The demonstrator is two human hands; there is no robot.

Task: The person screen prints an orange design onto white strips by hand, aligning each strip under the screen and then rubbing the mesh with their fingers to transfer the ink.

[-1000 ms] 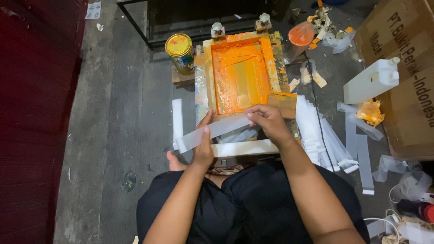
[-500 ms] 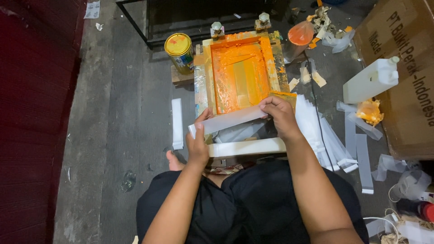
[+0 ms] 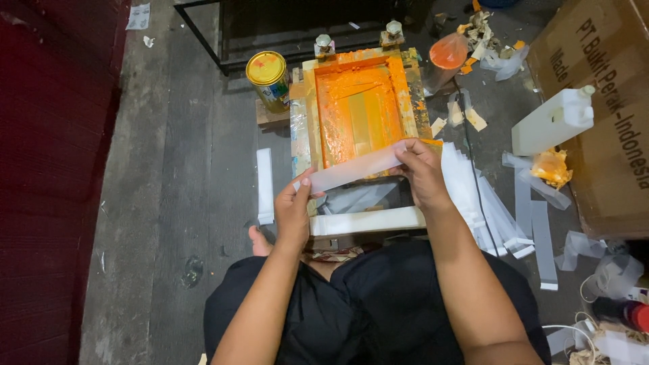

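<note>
The white strip (image 3: 355,170) lay stretched between my two hands, slanting over the near end of the orange-stained printing screen (image 3: 358,111). My left hand (image 3: 294,209) pinched its lower end, fingers (image 3: 302,184) clamped on it; my right hand (image 3: 422,169) gripped the upper end, fingers (image 3: 405,152) closed over its edge. I judged the strip not yet laid under the screen, while a heap of white strips (image 3: 473,196) lay on the floor to my right and one lone strip (image 3: 265,186) to my left. Beyond the screen's left corner stood a round tin (image 3: 268,80) with a yellow lid. Far right, a brown cardboard box (image 3: 602,122) with dark lettering took up the corner, a white rectangular bottle (image 3: 551,120) lying against it. Top left, a small printed paper scrap (image 3: 138,16) lay on the concrete floor (image 3: 169,203).
</note>
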